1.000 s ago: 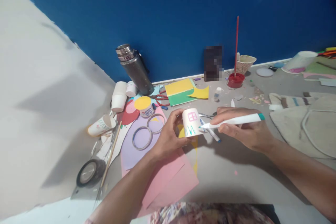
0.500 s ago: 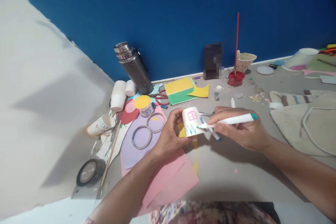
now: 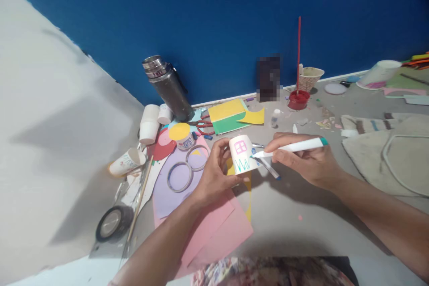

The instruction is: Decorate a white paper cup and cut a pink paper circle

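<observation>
Upside down in my left hand (image 3: 219,167) is a white paper cup (image 3: 246,156), gripped with the thumb low on its side and fingers behind. A pink window, green zigzag lines along the rim and a blue shape at its right edge are drawn on it. My right hand (image 3: 308,161) pinches a white marker (image 3: 300,146) with a green end; its green tip touches or nearly touches the cup's right side. Just beyond the cup, another marker (image 3: 271,170) with a blue end lies on the table, with part of some scissors (image 3: 258,145) behind it.
Purple paper (image 3: 164,203) and pink paper (image 3: 221,237) lie at the left under two tape rings (image 3: 180,177). Farther back stand a steel flask (image 3: 170,91), white cups (image 3: 149,125) and a red paint dish (image 3: 298,100) with a stick. A cloth bag (image 3: 372,156) lies right.
The green zigzag on the cup reaches farther right and the marker tip sits slightly higher. The cup has turned a little, showing more of the blue drawing. The whole view has shifted slightly.
</observation>
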`<action>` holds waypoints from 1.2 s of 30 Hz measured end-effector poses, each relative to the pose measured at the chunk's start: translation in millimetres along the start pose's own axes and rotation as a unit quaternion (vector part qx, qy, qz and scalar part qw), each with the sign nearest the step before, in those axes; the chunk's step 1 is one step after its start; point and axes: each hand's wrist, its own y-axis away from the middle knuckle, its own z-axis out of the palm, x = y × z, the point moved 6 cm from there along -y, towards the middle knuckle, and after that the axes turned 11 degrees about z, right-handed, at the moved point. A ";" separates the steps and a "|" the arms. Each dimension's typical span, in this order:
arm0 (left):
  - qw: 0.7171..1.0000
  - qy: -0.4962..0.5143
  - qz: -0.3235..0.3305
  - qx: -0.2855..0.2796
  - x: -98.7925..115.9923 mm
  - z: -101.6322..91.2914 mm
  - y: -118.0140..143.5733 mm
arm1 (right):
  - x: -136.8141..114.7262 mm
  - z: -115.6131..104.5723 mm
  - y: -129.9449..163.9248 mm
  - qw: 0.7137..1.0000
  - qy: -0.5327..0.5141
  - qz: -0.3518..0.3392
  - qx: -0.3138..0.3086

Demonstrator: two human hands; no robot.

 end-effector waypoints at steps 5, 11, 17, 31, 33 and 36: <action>1.000 -0.005 -0.008 -0.008 -2.7 0.8 1.4 | 0.4 3.2 -0.8 0.999 -0.009 -0.009 -0.034; 1.000 0.002 0.006 -0.004 -2.8 0.6 0.6 | -1.4 0.5 -0.7 1.000 -0.011 -0.011 -0.023; 1.000 -0.002 0.009 -0.013 -3.7 -0.2 1.1 | -5.3 -6.6 -0.7 0.999 0.006 -0.025 0.044; 0.996 -0.081 0.016 -0.024 -6.1 -1.7 2.9 | 0.7 3.6 0.0 0.999 -0.019 0.017 -0.026; 0.994 -0.105 0.019 -0.026 -6.0 -2.9 3.5 | -1.5 0.1 -0.7 1.000 -0.019 0.005 0.002; 0.989 -0.143 0.032 -0.030 -4.4 -3.9 4.1 | -2.0 -2.2 -0.8 1.000 -0.006 0.001 0.030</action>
